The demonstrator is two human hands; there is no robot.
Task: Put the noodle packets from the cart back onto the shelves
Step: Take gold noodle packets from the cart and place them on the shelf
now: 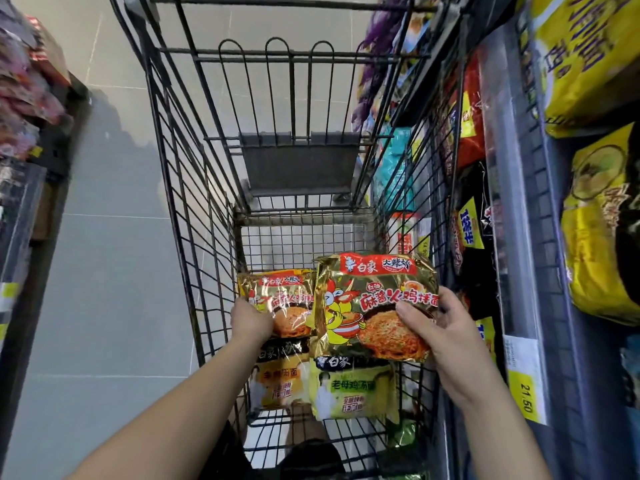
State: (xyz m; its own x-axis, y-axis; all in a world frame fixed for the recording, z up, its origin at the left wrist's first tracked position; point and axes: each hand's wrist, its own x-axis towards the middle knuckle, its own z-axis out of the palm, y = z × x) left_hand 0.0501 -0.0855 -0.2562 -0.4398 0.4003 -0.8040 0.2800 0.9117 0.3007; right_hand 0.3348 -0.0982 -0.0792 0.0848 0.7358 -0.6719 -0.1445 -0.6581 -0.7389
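A black wire cart (194, 188) stands in the aisle, seen from above. My right hand (440, 327) grips a gold and red noodle packet (367, 299) by its right edge, lifted above the cart floor. My left hand (251, 318) reaches down inside the cart and holds a second gold and red packet (287, 299) at its lower left corner. Under them lie an orange-yellow packet (282, 379) and a green-yellow packet (349, 389) on the cart floor.
Shelves (519, 209) of noodle packs run close along the cart's right side, with yellow multipacks (588, 57) and a price tag (526, 382). More packets (24, 81) hang on a rack at the left. Grey floor tiles (110, 237) lie between that rack and the cart.
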